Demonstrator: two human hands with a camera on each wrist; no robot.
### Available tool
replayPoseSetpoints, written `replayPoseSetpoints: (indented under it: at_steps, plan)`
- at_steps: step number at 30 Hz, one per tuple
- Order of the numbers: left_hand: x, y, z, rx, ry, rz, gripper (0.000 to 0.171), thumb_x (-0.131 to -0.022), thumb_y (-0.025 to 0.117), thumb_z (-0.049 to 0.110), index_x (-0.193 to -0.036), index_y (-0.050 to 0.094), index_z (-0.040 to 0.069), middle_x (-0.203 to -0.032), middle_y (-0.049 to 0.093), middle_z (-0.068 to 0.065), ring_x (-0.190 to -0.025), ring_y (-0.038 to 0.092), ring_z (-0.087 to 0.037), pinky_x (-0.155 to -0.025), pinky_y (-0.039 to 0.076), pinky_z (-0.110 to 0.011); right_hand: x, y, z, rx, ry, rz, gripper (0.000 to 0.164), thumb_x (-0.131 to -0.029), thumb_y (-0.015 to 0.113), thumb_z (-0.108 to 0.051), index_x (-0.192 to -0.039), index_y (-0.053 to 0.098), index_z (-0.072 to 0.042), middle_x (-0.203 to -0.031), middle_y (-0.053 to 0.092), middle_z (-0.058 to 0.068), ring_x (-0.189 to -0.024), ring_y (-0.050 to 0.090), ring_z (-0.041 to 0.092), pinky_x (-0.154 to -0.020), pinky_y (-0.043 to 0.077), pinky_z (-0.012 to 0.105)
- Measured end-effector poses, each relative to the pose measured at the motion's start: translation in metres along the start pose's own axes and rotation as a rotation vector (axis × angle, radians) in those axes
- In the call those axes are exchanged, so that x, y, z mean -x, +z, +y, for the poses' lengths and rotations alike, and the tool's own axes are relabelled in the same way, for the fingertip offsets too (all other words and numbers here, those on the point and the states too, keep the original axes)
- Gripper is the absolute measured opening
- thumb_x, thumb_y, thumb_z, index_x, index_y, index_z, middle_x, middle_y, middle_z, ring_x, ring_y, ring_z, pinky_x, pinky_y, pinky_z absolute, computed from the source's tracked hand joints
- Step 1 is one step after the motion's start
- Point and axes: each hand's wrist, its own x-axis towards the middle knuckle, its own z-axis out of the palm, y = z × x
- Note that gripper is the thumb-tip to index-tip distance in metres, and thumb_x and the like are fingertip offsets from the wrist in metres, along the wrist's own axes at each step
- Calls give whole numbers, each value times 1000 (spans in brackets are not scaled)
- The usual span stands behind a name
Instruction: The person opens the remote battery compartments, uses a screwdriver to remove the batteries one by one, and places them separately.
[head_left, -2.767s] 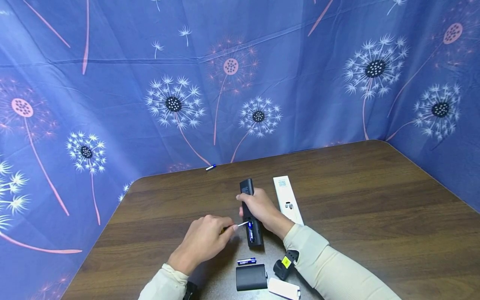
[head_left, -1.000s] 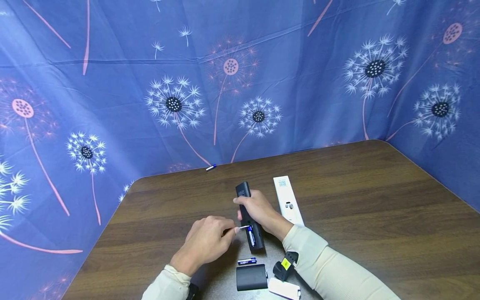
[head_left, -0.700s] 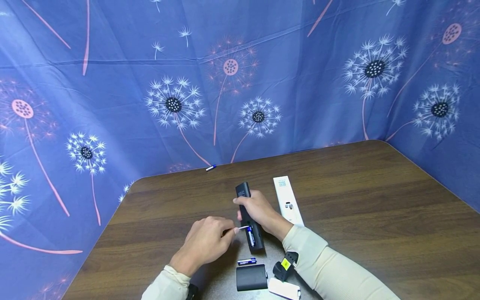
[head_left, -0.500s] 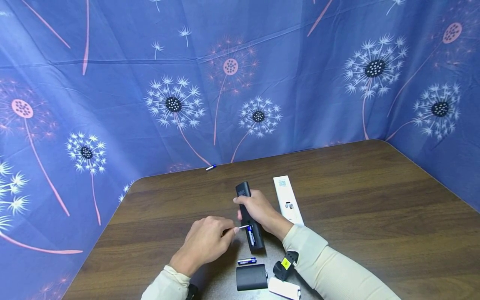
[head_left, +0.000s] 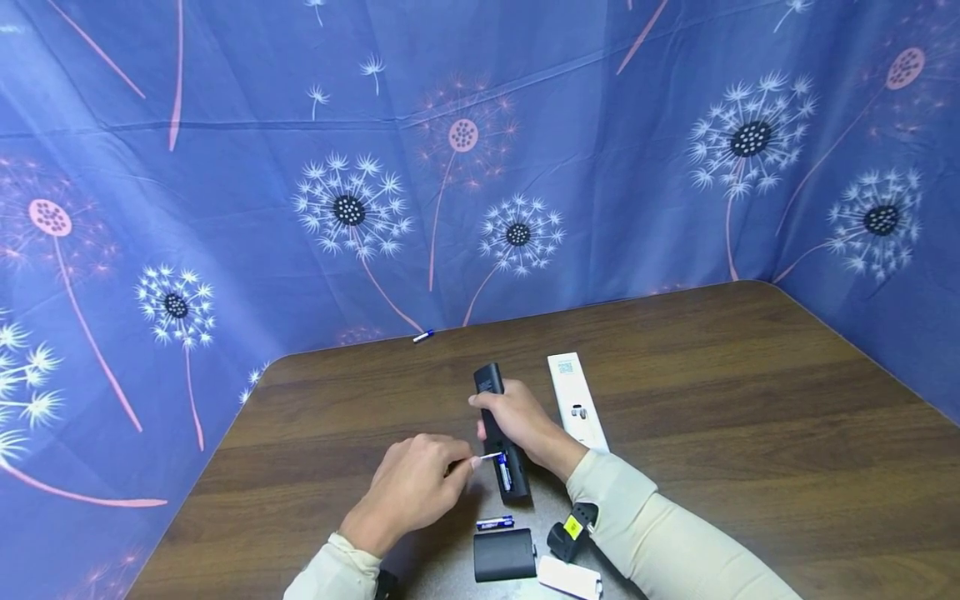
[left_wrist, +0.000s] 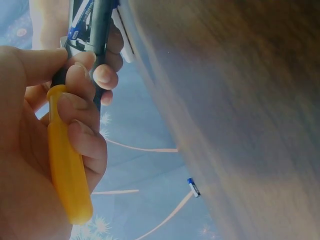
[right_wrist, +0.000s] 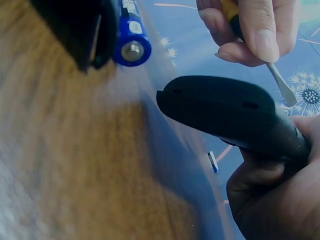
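My left hand (head_left: 412,483) grips a flathead screwdriver by its yellow handle (left_wrist: 70,165), thumb and fingers curled round it. Its flat metal blade (right_wrist: 282,90) reaches, in the head view, to the upper end of the battery bay in a long black remote control (head_left: 489,382). My right hand (head_left: 525,421) is wrapped around the remote, which has its back up and the bay uncovered. One blue-and-white battery (head_left: 505,475) shows inside the bay. A loose blue battery (head_left: 495,523) lies on the table just below the remote.
Near the front lie a flat black rectangular piece (head_left: 504,556) and a small white oblong piece (head_left: 570,577). A long white box (head_left: 576,396) lies right of the hands. Another battery (head_left: 423,337) sits at the table's far edge, before a blue dandelion-print cloth (head_left: 615,167).
Since the oldest frame, the remote has shifted slightly towards the person and tilted a little, and my left hand has moved slightly right with the screwdriver. Over the last second both hands stay nearly still.
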Motion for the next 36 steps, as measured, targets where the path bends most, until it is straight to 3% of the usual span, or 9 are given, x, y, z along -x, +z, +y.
replayPoseSetpoints:
  at_steps: [23,31,36]
  plan:
    - [5,2,-4,-19,-5,35,32,-95,67,30,-66,54,31,-62,42,21,-55,43,1,-48,34,-24,0,0,1,7,1,-2,31,-98,56,-28,-109,56,1,-72,63,10,-64,62,20,-66,51,35]
    - [6,1,-6,-14,-14,19,22,-96,67,30,-74,67,27,-66,50,21,-57,45,1,-49,37,-24,-1,-2,0,4,-13,11,29,-98,57,-26,-107,56,1,-72,64,12,-64,62,21,-65,51,35]
    - [6,1,-6,-12,-24,11,23,-96,67,31,-74,67,26,-66,49,20,-56,45,0,-49,36,-24,-1,-2,-1,-1,-11,25,28,-97,58,-26,-106,56,1,-72,64,12,-64,62,21,-65,51,34]
